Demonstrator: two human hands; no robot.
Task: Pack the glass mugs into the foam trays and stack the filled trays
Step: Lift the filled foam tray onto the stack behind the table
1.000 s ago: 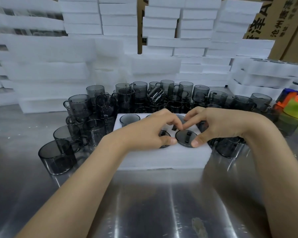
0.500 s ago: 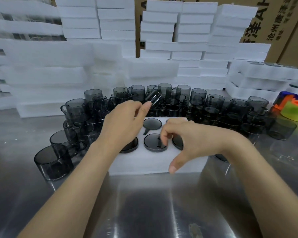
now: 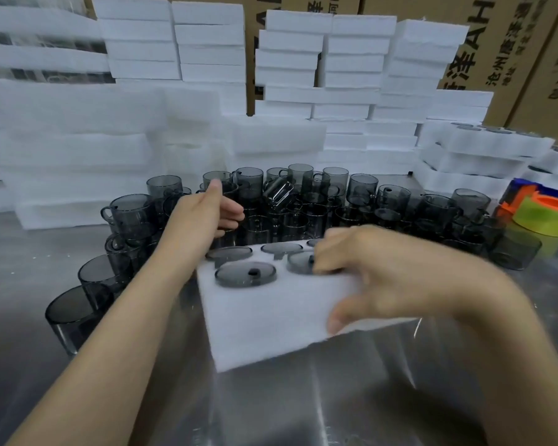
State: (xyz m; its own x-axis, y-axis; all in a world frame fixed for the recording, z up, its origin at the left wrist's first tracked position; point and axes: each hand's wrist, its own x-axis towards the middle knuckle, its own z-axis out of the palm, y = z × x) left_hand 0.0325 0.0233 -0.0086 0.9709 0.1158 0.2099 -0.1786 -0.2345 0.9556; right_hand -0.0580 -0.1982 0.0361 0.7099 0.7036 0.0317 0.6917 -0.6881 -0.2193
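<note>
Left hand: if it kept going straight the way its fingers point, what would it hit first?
Probably the loose glass mugs crowded right ahead of the left hand, behind the foam tray. Depth is hard to judge, so it may already touch one.

Both my arms forward: right hand gripping, left hand spread.
My right hand (image 3: 377,278), blurred, pinches the foam tray (image 3: 271,323) at its right end, thumb under the grip, fingers curled over the top. My left hand (image 3: 207,210) sits up-left of that grip, thumb raised, fingers straight, forearm stretched out.
</note>
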